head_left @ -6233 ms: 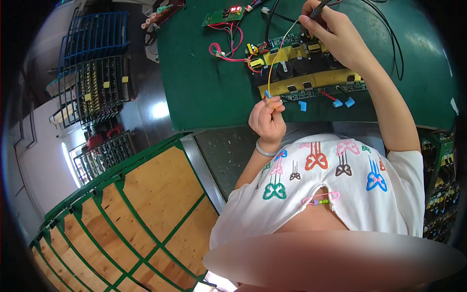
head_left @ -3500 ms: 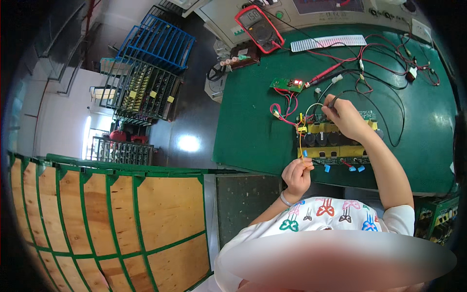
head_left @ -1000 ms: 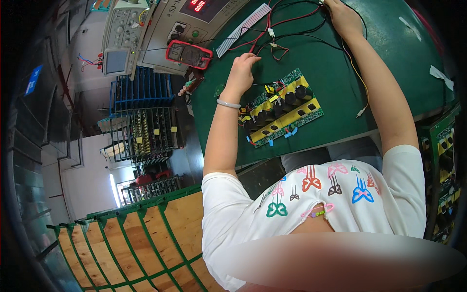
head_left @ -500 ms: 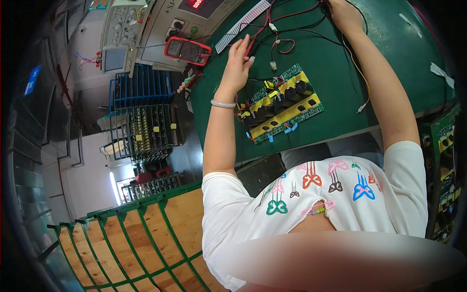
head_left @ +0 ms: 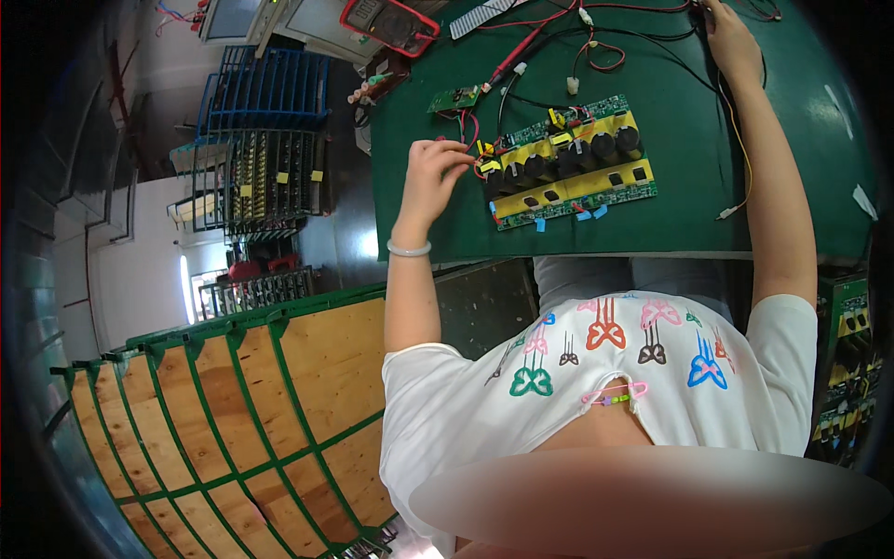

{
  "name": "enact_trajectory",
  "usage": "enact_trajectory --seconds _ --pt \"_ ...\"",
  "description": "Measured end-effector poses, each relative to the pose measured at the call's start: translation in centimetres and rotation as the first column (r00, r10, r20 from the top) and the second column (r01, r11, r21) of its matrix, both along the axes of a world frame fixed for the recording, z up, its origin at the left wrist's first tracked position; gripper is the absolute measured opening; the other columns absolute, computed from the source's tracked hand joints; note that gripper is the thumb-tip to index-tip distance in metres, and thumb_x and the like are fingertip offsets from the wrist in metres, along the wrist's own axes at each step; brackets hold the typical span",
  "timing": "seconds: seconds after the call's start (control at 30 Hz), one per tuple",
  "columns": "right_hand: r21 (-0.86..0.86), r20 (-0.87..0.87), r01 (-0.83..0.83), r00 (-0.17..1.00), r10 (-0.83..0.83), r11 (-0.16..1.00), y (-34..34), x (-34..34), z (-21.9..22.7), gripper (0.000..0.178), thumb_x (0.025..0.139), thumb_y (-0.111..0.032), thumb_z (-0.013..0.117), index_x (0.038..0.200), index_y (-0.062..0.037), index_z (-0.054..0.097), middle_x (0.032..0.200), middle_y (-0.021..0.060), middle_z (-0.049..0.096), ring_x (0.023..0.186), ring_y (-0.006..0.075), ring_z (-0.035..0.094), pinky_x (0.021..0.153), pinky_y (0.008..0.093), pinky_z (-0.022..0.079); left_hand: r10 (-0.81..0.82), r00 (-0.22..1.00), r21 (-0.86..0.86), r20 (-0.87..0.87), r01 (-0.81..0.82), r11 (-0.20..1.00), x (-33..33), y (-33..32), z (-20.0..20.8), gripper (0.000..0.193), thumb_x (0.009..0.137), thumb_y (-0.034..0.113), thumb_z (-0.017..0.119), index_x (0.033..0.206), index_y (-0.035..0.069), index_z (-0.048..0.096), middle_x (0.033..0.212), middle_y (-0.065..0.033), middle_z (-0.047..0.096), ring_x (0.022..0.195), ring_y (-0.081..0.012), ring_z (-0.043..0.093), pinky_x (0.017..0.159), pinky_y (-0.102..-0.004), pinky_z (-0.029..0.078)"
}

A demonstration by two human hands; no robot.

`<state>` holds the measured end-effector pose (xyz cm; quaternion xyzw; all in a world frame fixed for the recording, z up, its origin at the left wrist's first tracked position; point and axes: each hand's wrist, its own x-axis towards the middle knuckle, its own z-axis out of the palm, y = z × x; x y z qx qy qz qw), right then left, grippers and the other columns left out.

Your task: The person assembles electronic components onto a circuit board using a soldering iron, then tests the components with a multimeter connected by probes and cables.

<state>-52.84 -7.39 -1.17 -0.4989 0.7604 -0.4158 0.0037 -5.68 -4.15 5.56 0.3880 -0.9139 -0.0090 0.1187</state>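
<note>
A long green circuit board (head_left: 573, 168) with yellow strips and a row of black capacitors lies on the green tabletop. At its left end my left hand (head_left: 430, 182) is closed, thumb and fingertips together by the red wires (head_left: 474, 130); what lies between them is too small to make out. A small green circuit board (head_left: 454, 100), linked by these wires, sits just beyond, with a red test probe (head_left: 514, 58) pointing at its right end. At the top edge my right hand (head_left: 733, 45) is closed beside black cables; its fingertips are partly cut off and their contents unclear.
A red multimeter (head_left: 391, 23) stands at the far left. White-plugged leads (head_left: 573, 86) and a yellow wire (head_left: 745, 177) lie on the table (head_left: 689, 214). Wooden panels in a green frame (head_left: 335, 363) are at lower left, racks (head_left: 270, 102) beyond.
My left hand has come down from near the probe to the long board's left end, and its fingers have closed. The small board now shows. The whole view has shifted.
</note>
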Motion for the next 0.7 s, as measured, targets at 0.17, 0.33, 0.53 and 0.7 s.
enact_trajectory --seconds 0.17,0.33,0.53,0.7 --pt "-0.041 -0.042 0.007 0.999 -0.008 0.999 0.1 0.3 0.0 0.020 0.091 -0.020 0.049 0.098 -0.0109 0.065 0.101 0.0183 0.065 0.091 0.0407 0.062 0.077 0.0484 0.049 0.047 0.999 -0.080 -0.014 -0.048 0.996 -0.4 1.0 -2.2 0.033 0.079 0.011 0.071 0.111 0.011 0.070 0.090 -0.0007 0.068 0.093 -0.0224 0.057 0.086 -0.0396 0.042" --pt "-0.053 -0.135 0.028 0.990 -0.035 0.998 -0.1 0.4 -0.6 0.019 0.091 -0.019 0.050 0.098 -0.0113 0.066 0.100 0.0188 0.065 0.091 0.0407 0.062 0.077 0.0480 0.049 -0.040 0.997 -0.168 0.071 0.052 0.984 -0.8 0.3 -2.6 0.032 0.079 0.004 0.063 0.109 0.010 0.071 0.079 -0.0022 0.061 0.087 -0.0213 0.057 0.085 -0.0383 0.041" --pt "-0.037 -0.356 0.046 0.933 -0.056 0.998 -3.4 -3.8 -5.8 0.029 0.093 -0.038 0.053 0.116 -0.0208 0.059 0.108 0.0055 0.066 0.090 0.0357 0.066 0.071 0.0468 0.054 -0.104 0.965 -0.212 0.240 0.157 0.965 -1.8 -0.2 -1.2 0.034 0.073 -0.002 0.061 0.103 0.011 0.072 0.081 -0.0022 0.058 0.085 -0.0212 0.057 0.087 -0.0384 0.043" --pt "-0.186 -0.474 0.001 0.876 -0.091 0.983 -3.2 -3.7 -5.3 0.033 0.092 -0.038 0.053 0.118 -0.0189 0.062 0.107 0.0089 0.065 0.092 0.0348 0.066 0.074 0.0458 0.054 -0.104 0.970 -0.243 0.217 0.157 0.957 -2.2 -0.7 -0.4 0.029 0.074 0.002 0.061 0.099 0.013 0.073 0.083 -0.0023 0.059 0.087 -0.0213 0.058 0.092 -0.0393 0.044"
